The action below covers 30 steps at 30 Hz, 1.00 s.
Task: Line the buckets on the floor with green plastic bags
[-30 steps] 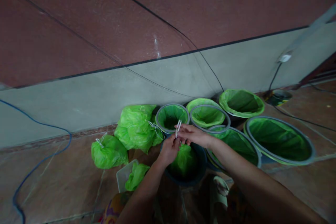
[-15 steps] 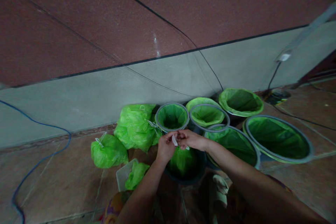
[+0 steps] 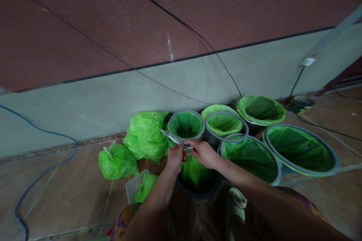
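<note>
Above a dark bin [image 3: 202,192], my left hand [image 3: 175,155] and my right hand [image 3: 203,153] meet with fingers pinched on a white drawstring [image 3: 190,148]. Beneath them, a green trash bag [image 3: 195,173] rises gathered from inside that bin. My fingers partly hide the string and the bag's top. Left of my hands rests a large, full green bag [image 3: 145,135] with white ties, beside a smaller tied bag [image 3: 117,162]. Close behind my fingers stands a green-lined bin [image 3: 172,135] with a grey rim.
More green-lined bins stand to the right, including a wide one [image 3: 336,162]. A white container [image 3: 131,188] holding green plastic sits by my left forearm. A blue cable [image 3: 51,165] curves across the floor at left. A wall [image 3: 98,109] runs behind everything.
The white strip that stuck up between my hands is now drawn out as a thin string between my fingers. My hands have turned slightly, the right one knuckles up. The bins stay put.
</note>
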{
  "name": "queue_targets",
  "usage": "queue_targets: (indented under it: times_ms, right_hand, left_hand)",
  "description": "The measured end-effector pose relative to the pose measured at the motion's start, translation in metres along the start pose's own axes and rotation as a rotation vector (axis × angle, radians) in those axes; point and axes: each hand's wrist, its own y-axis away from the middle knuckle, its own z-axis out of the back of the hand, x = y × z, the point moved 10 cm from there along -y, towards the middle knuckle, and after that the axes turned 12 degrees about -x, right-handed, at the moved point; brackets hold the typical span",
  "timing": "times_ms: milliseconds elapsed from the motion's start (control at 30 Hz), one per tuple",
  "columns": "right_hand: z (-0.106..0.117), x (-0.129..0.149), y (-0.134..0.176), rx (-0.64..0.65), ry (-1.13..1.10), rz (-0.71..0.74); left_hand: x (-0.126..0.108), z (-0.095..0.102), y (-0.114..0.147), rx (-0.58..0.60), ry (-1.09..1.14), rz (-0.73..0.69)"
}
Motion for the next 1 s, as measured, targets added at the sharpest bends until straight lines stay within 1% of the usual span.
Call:
queue_targets:
  times_ms: [67, 100, 133, 200, 300, 367, 400, 500, 600, 733, 800, 933, 1000]
  right_hand:
    - [-0.001, 0.005, 0.002, 0.014, 0.05, 0.048]
    - [-0.003, 0.003, 0.002, 0.026, 0.083, 0.049]
    - [-0.005, 0.0, 0.002, 0.037, 0.113, 0.035]
    - [-0.007, -0.011, 0.001, 0.042, 0.137, -0.033]
    - [-0.01, -0.033, 0.0, 0.044, 0.071, -0.2]
    - [-0.016, -0.048, 0.004, 0.07, -0.032, -0.347]
    - [-0.021, -0.055, 0.007, 0.087, -0.104, -0.434]
    - [-0.035, -0.068, 0.021, 0.114, -0.361, -0.689]
    - [-0.039, -0.07, 0.029, 0.09, -0.518, -0.833]
    - [-0.037, -0.074, 0.033, 0.04, -0.593, -0.941]
    - [-0.037, -0.075, 0.034, 0.032, -0.628, -0.977]
    - [-0.036, -0.075, 0.035, 0.026, -0.658, -1.007]
    - [-0.034, -0.076, 0.036, 0.03, -0.658, -1.017]
  left_hand:
    - [0.004, -0.001, 0.0, 0.024, -0.03, 0.04]
    - [0.003, -0.001, 0.0, 0.032, -0.047, 0.028]
    - [0.0, -0.001, -0.002, 0.035, -0.067, -0.008]
    - [-0.011, -0.002, -0.005, 0.039, -0.12, -0.136]
    - [-0.026, -0.01, -0.006, 0.109, -0.283, -0.375]
    - [-0.03, -0.016, -0.003, 0.162, -0.408, -0.504]
    - [-0.031, -0.017, -0.001, 0.164, -0.462, -0.557]
    - [-0.034, -0.017, 0.007, 0.118, -0.558, -0.673]
    - [-0.034, -0.02, 0.015, 0.109, -0.567, -0.714]
    - [-0.027, -0.026, 0.021, 0.164, -0.496, -0.712]
    - [-0.024, -0.028, 0.022, 0.167, -0.494, -0.719]
    - [-0.021, -0.026, 0.023, 0.124, -0.568, -0.756]
    - [-0.02, -0.027, 0.024, 0.142, -0.579, -0.764]
